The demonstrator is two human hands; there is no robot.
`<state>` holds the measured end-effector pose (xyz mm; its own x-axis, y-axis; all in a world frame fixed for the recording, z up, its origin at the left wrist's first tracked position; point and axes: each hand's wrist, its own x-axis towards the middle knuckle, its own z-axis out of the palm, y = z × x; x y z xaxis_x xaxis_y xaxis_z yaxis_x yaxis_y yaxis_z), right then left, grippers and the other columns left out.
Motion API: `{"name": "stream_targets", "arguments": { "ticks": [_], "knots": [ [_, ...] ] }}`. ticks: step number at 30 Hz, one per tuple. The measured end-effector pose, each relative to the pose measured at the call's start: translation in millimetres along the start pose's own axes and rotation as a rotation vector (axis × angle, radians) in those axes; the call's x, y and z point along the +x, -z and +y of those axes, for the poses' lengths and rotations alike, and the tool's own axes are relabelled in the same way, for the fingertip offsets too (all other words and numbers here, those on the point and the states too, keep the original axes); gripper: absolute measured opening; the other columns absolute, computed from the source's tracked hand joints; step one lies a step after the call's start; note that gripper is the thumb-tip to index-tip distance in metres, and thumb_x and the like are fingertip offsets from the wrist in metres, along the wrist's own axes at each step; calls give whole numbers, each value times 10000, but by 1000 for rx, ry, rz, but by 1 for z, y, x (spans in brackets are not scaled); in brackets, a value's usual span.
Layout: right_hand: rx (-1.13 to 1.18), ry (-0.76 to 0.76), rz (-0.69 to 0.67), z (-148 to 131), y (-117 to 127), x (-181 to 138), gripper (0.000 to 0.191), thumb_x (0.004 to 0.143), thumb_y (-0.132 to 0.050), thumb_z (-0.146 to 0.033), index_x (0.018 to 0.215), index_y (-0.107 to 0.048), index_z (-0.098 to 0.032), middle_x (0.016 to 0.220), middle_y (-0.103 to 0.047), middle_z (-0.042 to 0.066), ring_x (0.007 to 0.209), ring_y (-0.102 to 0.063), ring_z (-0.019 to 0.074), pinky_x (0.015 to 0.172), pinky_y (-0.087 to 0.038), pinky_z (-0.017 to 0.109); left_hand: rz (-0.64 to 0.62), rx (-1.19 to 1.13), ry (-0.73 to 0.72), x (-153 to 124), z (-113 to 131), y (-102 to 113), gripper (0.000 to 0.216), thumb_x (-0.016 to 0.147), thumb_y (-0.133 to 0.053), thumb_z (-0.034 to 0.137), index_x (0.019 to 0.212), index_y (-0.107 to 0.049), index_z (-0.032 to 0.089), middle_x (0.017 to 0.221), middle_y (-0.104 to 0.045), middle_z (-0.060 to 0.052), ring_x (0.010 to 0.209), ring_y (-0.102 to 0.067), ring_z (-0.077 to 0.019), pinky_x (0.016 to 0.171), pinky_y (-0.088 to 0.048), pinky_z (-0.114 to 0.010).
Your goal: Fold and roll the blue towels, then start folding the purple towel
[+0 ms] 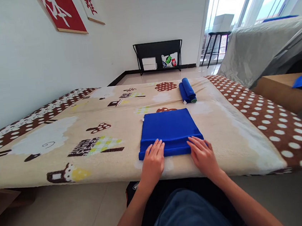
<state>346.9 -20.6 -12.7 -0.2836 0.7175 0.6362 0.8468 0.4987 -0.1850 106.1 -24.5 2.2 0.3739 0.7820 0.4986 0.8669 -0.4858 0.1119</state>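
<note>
A blue towel (169, 123) lies spread on the bed, a small white tag at its far left corner. Its near edge is folded over into a low roll. My left hand (153, 158) rests on the left part of that roll, fingers stretched forward and lying flat over it. On the right part lies my right hand (202, 154), its fingers also extended over the fabric. Both thumbs are largely out of sight. Beyond the towel, to the right, sits a rolled-up blue towel (188, 90) with a white tag.
The bed has a beige patterned blanket (91, 113) with brown polka-dot borders. At the right stand a cardboard box (280, 90) with blue cloth on it and a grey-covered piece of furniture (270, 43). A black rack (157, 49) and a stool (217, 43) are farther back.
</note>
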Motion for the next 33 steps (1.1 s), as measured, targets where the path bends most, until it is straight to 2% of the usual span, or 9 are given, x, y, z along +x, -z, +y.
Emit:
{"name": "stream_targets", "arguments": {
  "ticks": [2, 5, 8, 12, 22, 24, 27, 30, 33],
  "knots": [
    [125, 69, -40, -21, -7, 10, 367, 993, -395, -142, 1270, -618, -234, 1338, -631, 67, 1260, -549, 228, 1044, -372, 425, -17, -95, -103, 10, 15, -5, 443, 997, -351, 150, 1404, -517, 200, 1431, -570, -104, 1358, -499, -231, 1080, -432, -440],
    [211, 69, -73, -30, -11, 15, 305, 1011, -409, -204, 1221, -631, -220, 1207, -675, 81, 1116, -595, 230, 971, -427, 405, 11, -127, -70, 11, 16, -7, 348, 1007, -401, 211, 1309, -571, 182, 1301, -632, -122, 1211, -578, -248, 1010, -473, -426],
    [149, -6, -93, -14, -7, 11, 225, 1011, -458, -297, 1082, -653, -209, 1042, -664, 91, 956, -575, 237, 879, -440, 399, 7, -81, 28, 0, -8, 1, 234, 1002, -451, 271, 1143, -617, 186, 1104, -646, -109, 1028, -586, -251, 926, -478, -429],
    [99, -17, -175, 13, 2, 7, 219, 1017, -462, -345, 962, -609, -192, 957, -618, 83, 903, -536, 228, 832, -430, 368, -64, -70, 53, -13, -39, 12, 200, 1015, -425, 303, 1003, -591, 192, 982, -605, -76, 921, -544, -233, 863, -456, -402],
    [57, 59, -278, 26, 4, 11, 278, 1046, -390, -309, 855, -560, -200, 828, -595, 48, 812, -537, 200, 766, -419, 331, -208, 46, 17, -9, -41, 19, 314, 1043, -338, 297, 860, -568, 186, 862, -577, -63, 825, -524, -223, 762, -442, -370],
    [-39, 18, -229, 24, 0, 11, 236, 1024, -443, -298, 865, -584, -194, 845, -609, 64, 826, -547, 220, 769, -426, 352, -190, 116, 42, -6, -39, 18, 285, 1027, -379, 293, 878, -595, 184, 873, -595, -75, 841, -545, -242, 766, -455, -396],
    [-98, -23, -105, 9, -9, 15, 163, 983, -477, -183, 989, -640, -175, 999, -655, 107, 948, -575, 257, 851, -447, 399, -60, 148, 84, 1, -25, 10, 199, 976, -445, 185, 1026, -637, 170, 991, -640, -109, 958, -584, -274, 863, -477, -448],
    [52, 61, -59, -17, -23, 20, 300, 972, -425, -96, 1176, -635, -160, 1217, -655, 109, 1122, -578, 234, 997, -438, 387, 26, 6, 26, 11, 0, -6, 330, 942, -424, 76, 1196, -622, 149, 1193, -660, -123, 1143, -589, -247, 1033, -455, -415],
    [151, 119, -116, -34, -35, 25, 348, 1004, -392, -140, 1284, -600, -149, 1313, -639, 90, 1243, -554, 204, 1055, -422, 357, -18, -100, -27, 20, 19, -21, 401, 979, -386, 118, 1337, -565, 125, 1353, -626, -120, 1271, -560, -208, 1100, -435, -371]
  ]
}}
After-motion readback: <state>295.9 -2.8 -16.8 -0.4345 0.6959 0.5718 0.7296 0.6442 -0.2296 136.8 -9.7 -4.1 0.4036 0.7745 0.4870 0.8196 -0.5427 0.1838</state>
